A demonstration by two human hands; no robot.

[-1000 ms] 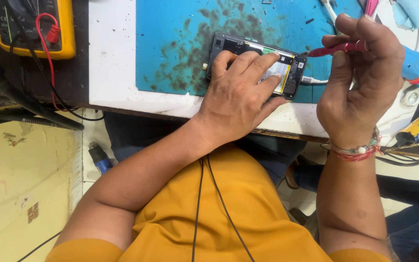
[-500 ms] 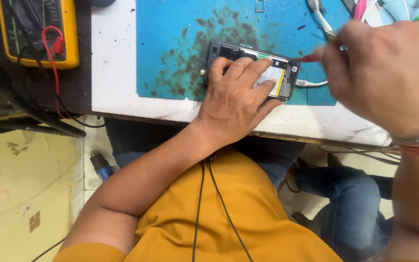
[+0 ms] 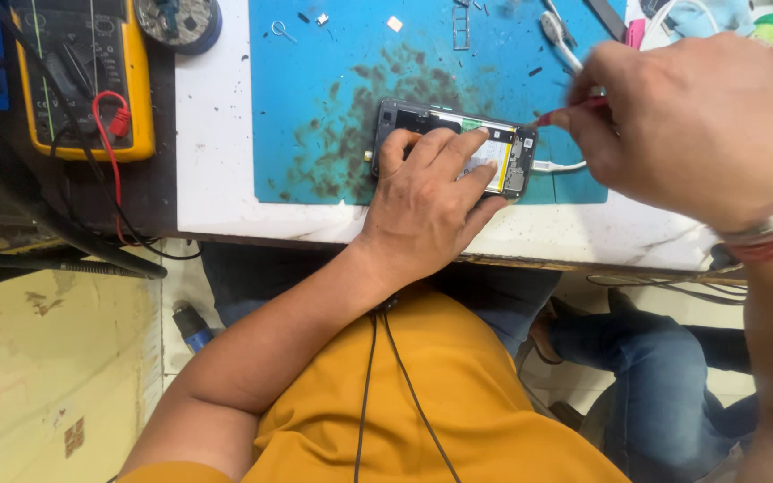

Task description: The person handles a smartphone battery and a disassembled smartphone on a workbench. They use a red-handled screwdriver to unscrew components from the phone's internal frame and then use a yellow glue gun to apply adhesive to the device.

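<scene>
Left hand (image 3: 431, 210) pressing opened phone (image 3: 452, 148), right hand (image 3: 691, 125) pinching red tool (image 3: 570, 110)

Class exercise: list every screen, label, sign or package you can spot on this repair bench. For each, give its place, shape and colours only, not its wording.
Meter: far left of the bench, yellow box with dark face, red and black leads across it; screen not clearly visible.
Label on the opened phone: pale rectangle with yellow edge, on the blue mat, partly under the left hand.
No packages or signs in view.
</scene>
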